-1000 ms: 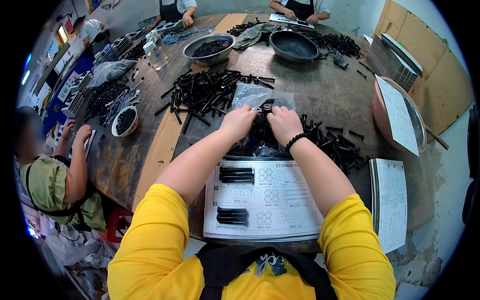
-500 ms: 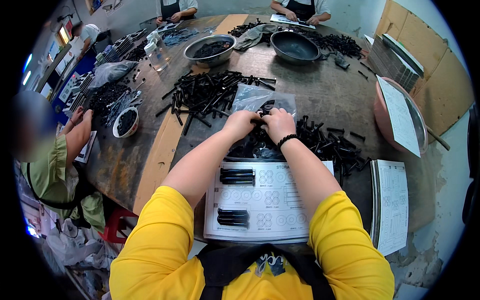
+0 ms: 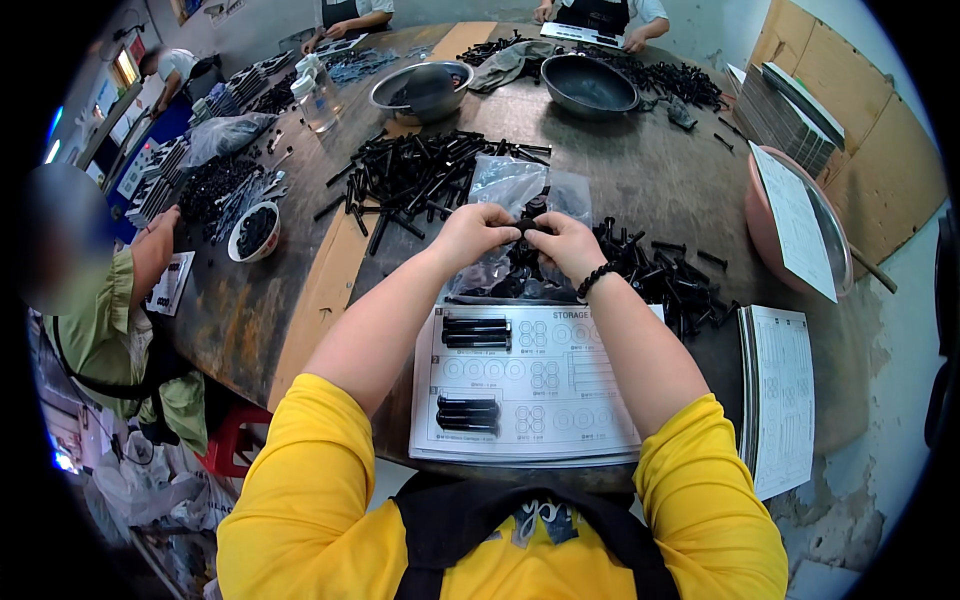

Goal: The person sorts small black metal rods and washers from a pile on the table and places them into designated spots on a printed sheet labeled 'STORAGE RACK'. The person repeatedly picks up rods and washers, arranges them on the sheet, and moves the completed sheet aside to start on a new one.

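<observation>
Over an open clear plastic bag (image 3: 490, 180) of small black parts, my left hand (image 3: 474, 236) and my right hand (image 3: 566, 244) meet fingertip to fingertip. Both are closed in a pinch on small black washers (image 3: 526, 226), partly covered by the fingers; how many each holds I cannot tell. Nearer to me lies a stack of printed cards (image 3: 520, 445) with outlines of bolts, nuts and washers. Two groups of black bolts lie on its left side, an upper group (image 3: 476, 333) and a lower group (image 3: 467, 413).
Loose black bolts are heaped left (image 3: 420, 175) and right (image 3: 665, 280) of the bag. Two metal bowls (image 3: 418, 110) (image 3: 590, 100) stand beyond. A pink basin (image 3: 768, 230) and another card stack (image 3: 782, 400) are at right. A co-worker (image 3: 90, 310) sits at left; others work across the table.
My hands have come up out of the bag's contents and toward me, and the black pieces between my fingertips now show. Across the table, a co-worker's hands have moved apart along a white card.
</observation>
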{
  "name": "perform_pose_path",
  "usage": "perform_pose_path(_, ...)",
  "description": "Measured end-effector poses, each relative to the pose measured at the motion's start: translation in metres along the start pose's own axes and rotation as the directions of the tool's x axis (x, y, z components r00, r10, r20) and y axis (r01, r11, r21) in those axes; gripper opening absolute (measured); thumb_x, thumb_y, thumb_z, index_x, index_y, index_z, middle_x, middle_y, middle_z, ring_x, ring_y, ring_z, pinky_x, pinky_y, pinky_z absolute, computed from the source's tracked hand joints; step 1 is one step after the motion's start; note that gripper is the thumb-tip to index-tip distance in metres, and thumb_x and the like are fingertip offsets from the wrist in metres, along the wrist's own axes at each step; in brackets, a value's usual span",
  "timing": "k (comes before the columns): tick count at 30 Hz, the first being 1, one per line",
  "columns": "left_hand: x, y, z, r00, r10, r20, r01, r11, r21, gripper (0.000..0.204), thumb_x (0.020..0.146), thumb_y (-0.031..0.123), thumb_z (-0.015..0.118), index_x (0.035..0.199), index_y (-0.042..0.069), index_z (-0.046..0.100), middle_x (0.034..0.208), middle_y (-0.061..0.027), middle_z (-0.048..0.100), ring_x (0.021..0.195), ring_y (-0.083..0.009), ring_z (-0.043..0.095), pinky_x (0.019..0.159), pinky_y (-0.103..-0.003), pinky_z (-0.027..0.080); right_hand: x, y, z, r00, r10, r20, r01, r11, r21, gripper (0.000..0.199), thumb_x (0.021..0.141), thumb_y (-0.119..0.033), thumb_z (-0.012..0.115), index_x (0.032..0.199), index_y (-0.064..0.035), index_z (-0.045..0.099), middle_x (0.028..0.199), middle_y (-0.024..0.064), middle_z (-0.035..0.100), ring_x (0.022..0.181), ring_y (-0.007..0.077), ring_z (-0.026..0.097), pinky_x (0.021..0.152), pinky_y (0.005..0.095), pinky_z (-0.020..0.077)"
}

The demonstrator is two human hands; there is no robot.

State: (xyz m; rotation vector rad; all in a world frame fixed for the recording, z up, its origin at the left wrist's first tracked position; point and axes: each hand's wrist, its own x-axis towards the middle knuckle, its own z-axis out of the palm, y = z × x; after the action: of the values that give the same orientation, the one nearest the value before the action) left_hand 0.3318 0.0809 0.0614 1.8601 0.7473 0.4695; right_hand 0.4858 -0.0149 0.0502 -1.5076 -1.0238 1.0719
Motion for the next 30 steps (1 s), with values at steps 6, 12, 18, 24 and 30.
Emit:
perform_pose_path(6,-0.019,0.012,0.0,0.995,0.1,-0.002,-0.096,0.961,0.259,0.015,0.078,0.014,0.066,0.085,0.001,0.063,0.067,-0.0023,0.058,0.059,-0.0098,0.051,0.056,-0.026,0.043,-0.017,-0.001,0.002,0.996,0.073,-0.043,-0.07,0.995,0.075,0.028,0.079,-0.021,0.064,0.098,-0.0002,0.06,0.072,0.001,0.057,0.055,0.008,0.051,0.046,0.021,0.0383)
perform_pose_path(12,-0.058,0.031,0.006,0.972,0.233,0.011,-0.216,0.882,0.418,0.018,0.077,0.013,0.062,0.089,0.0,0.06,0.073,-0.0136,0.058,0.067,-0.0233,0.056,0.061,-0.033,0.044,-0.05,-0.007,0.016,0.999,-0.037,-0.037,0.039,0.997,0.073,0.025,0.076,-0.017,0.064,0.095,0.0005,0.061,0.076,0.0026,0.06,0.058,0.0085,0.053,0.052,0.0224,0.0424)
perform_pose_path(18,-0.114,0.025,0.009,0.985,0.158,0.068,-0.171,0.847,0.504,0.021,0.074,0.018,0.067,0.084,0.001,0.06,0.074,-0.0134,0.06,0.069,-0.0272,0.057,0.063,-0.034,0.044,-0.101,-0.003,0.034,0.982,-0.18,0.062,0.19,0.945,-0.267,0.02,0.076,-0.017,0.062,0.086,0.0009,0.062,0.071,0.0102,0.061,0.065,0.0181,0.058,0.06,0.0292,0.0456)
perform_pose_path(24,-0.149,0.004,0.009,0.972,-0.044,0.232,-0.105,0.801,0.589,0.016,0.079,0.019,0.061,0.087,0.006,0.063,0.077,-0.0112,0.062,0.075,-0.027,0.059,0.067,-0.036,0.046,-0.127,0.022,0.048,0.98,-0.004,0.199,0.109,0.848,-0.519,0.024,0.078,-0.024,0.057,0.087,-0.0014,0.063,0.077,0.0168,0.062,0.072,0.0295,0.06,0.068,0.0358,0.0468)
perform_pose_path(30,-0.161,-0.002,0.013,0.966,0.029,0.258,-0.227,0.581,0.782,0.016,0.079,0.021,0.06,0.091,0.009,0.06,0.079,-0.0083,0.061,0.078,-0.0276,0.06,0.067,-0.038,0.048,-0.138,0.012,0.058,0.986,-0.03,0.162,0.147,0.608,-0.78,0.025,0.084,-0.027,0.049,0.085,-0.0067,0.064,0.081,0.0146,0.063,0.079,0.0325,0.059,0.071,0.0409,0.0467)
